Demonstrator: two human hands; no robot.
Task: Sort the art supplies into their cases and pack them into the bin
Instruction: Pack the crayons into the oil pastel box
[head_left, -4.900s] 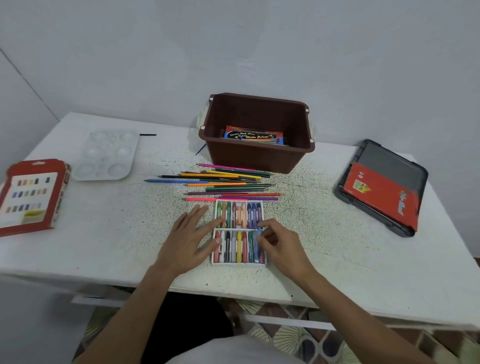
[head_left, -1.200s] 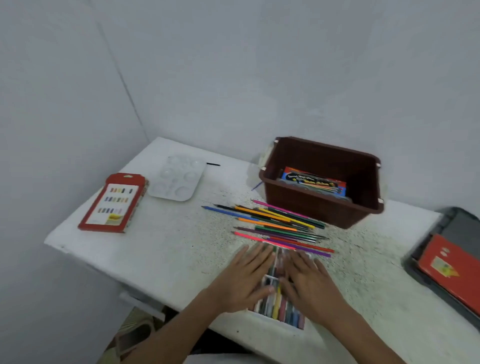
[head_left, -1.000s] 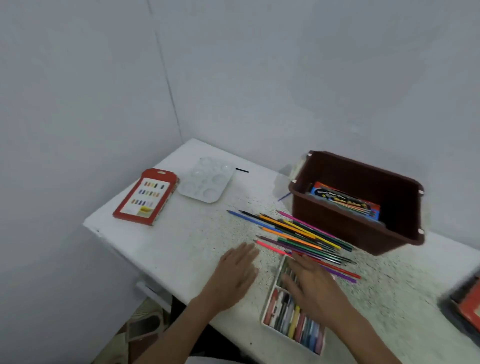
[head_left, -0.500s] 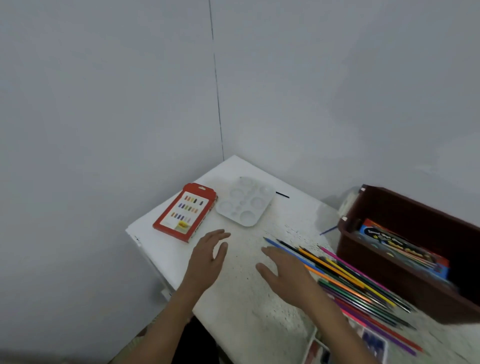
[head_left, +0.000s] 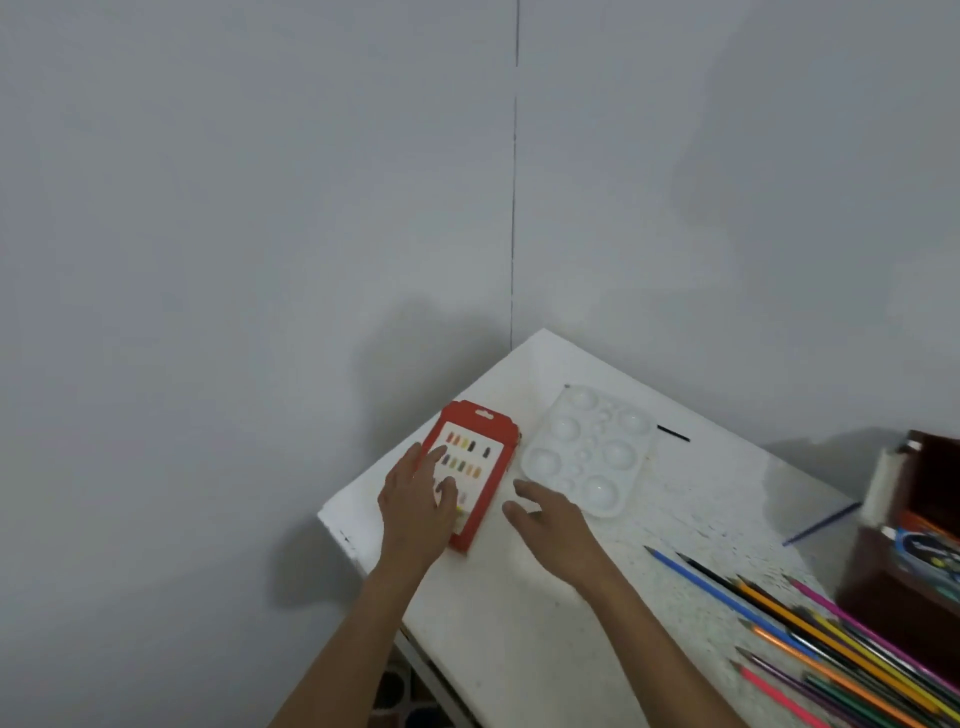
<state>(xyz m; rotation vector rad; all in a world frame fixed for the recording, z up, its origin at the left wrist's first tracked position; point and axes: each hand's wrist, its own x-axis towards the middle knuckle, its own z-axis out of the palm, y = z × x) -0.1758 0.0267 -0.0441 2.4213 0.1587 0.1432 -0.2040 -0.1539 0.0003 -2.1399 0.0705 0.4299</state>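
red case (head_left: 485, 441), one, under left hand (head_left: 418, 512); white palette (head_left: 587, 457), one

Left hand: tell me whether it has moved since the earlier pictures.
Yes. The left hand has gone left along the table, away from the coloured pencils, and now rests on the red box beside the white palette.

Left hand (head_left: 415, 512) flat, palm down, right hand (head_left: 551, 526) loosely spread

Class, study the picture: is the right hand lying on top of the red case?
No, the left hand lies on the red case; the right hand is beside it, over the table.
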